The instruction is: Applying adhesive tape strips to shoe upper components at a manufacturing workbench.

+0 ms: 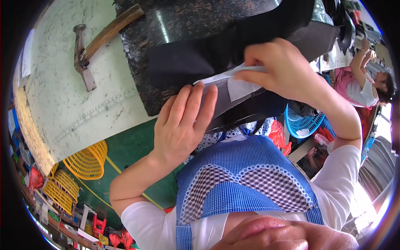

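A black sheet [187, 58] of leather-like material lies across a dark speckled slab [196, 21]. At its near edge runs a thin whitish strip [225, 76]. My left hand [179, 129] lies with its fingers stretched out and spread, fingertips on the dark material by the strip's left end. My right hand [283, 66] pinches the strip between thumb and bent fingers, farther right; its fingers are slightly blurred. A pale grey patch [241, 89] shows below the strip, on a dark grey piece [223, 100] nearest my body.
A hammer [83, 58] with a wooden handle lies on the pale worktable [46, 91], its handle reaching over the slab. Yellow baskets [89, 160] stand below at left, and a blue basket [304, 121] at right. Another person [360, 85] works at far right.
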The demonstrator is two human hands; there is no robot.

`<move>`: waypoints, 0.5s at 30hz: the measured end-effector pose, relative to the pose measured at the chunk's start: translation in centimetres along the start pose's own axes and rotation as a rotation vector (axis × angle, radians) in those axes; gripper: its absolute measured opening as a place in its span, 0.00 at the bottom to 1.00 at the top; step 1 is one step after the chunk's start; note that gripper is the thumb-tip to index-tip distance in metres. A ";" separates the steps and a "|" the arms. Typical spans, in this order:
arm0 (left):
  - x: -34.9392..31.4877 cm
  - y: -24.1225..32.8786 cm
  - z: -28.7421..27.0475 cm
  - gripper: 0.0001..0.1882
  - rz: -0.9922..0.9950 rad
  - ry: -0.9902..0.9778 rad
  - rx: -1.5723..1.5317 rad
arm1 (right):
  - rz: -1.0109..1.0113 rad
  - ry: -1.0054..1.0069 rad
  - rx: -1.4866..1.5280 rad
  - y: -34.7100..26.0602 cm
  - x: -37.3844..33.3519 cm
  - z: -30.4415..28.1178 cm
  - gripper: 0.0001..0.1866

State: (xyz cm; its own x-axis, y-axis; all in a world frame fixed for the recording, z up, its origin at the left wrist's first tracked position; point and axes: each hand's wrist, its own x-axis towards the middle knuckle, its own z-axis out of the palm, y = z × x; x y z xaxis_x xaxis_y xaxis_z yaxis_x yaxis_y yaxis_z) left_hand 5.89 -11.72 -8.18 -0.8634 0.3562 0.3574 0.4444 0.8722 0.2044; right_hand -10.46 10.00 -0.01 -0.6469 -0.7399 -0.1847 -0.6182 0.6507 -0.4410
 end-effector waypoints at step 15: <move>9.5 6.5 -2.0 0.29 0.304 -0.511 0.472 | 0.165 -0.006 -0.350 5.2 -1.9 -3.6 0.17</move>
State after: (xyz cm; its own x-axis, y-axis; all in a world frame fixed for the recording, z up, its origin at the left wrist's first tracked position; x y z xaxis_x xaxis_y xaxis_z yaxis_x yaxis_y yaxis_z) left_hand 1.12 -3.31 -1.64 -0.7738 0.6143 -0.1545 0.6301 0.7210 -0.2884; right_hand -14.03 15.41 1.23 -0.7481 -0.6209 -0.2341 -0.6221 0.7791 -0.0782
